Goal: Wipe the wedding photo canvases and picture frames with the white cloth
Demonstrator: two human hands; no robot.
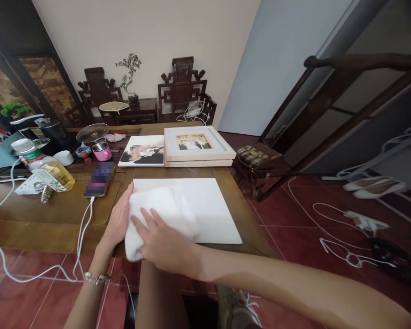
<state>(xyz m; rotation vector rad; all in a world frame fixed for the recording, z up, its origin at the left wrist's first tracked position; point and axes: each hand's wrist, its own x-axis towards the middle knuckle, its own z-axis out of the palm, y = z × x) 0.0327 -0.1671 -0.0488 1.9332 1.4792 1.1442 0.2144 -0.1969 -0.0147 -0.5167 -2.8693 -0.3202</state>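
Note:
A folded white towel point(164, 212) lies over the left part of a flat white board point(212, 205) on the wooden table point(55, 210). My left hand point(118, 219) rests against the towel's left edge, fingers together along it. Reaching in from the right, my right hand point(160, 240) lies flat on top of the towel near the table's front edge, with its fingers stretched out.
Behind the board lie a framed photo in a white box point(197, 144) and a photo print point(144, 151). To the left are a phone point(99, 180) on a white cable, an oil bottle point(53, 173), a pink cup point(102, 151) and bowls. Cables and a bag point(256, 157) lie on the red floor.

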